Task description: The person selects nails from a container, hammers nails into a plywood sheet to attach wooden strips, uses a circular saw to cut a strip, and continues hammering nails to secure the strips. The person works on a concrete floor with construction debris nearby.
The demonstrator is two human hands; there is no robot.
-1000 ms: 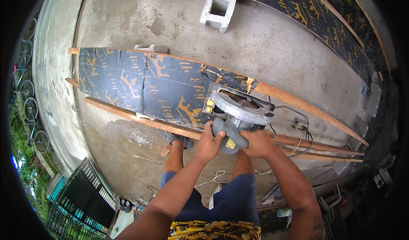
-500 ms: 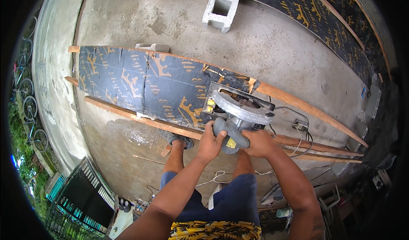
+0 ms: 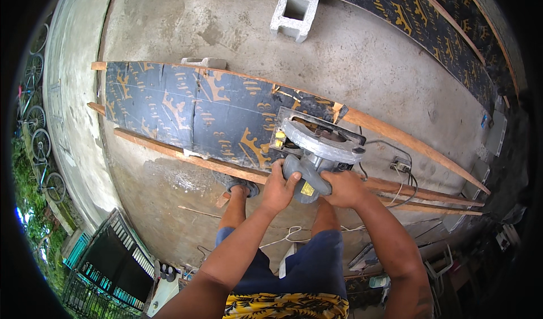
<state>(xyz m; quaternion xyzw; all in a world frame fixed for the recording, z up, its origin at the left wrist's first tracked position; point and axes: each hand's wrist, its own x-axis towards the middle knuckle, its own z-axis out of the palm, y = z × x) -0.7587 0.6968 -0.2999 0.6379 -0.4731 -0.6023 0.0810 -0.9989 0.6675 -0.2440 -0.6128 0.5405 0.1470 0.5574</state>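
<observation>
A grey circular saw (image 3: pixel 319 143) rests with its metal base plate on the right end of a dark plywood panel (image 3: pixel 186 106) printed with gold marks. My left hand (image 3: pixel 279 186) is closed round the saw's grey front grip, its thumb showing on top. Closed on the rear handle, my right hand (image 3: pixel 343 187) sits at the saw's near right side; its fingers are partly hidden. The blade's lower part cannot be seen. Under the panel run long wooden battens (image 3: pixel 396 126) that stretch past it to the right.
A hollow concrete block (image 3: pixel 295 14) stands beyond the panel. Another block (image 3: pixel 203 63) shows at the panel's far edge. A black cable (image 3: pixel 410 177) and a socket box (image 3: pixel 401 164) lie right of the saw. More printed plywood (image 3: pixel 390 13) lies at the far right. My foot (image 3: pixel 247 189) is by the near batten.
Almost nothing differs. The view has shifted very slightly, while both hands stay on the saw and the saw keeps its place on the panel.
</observation>
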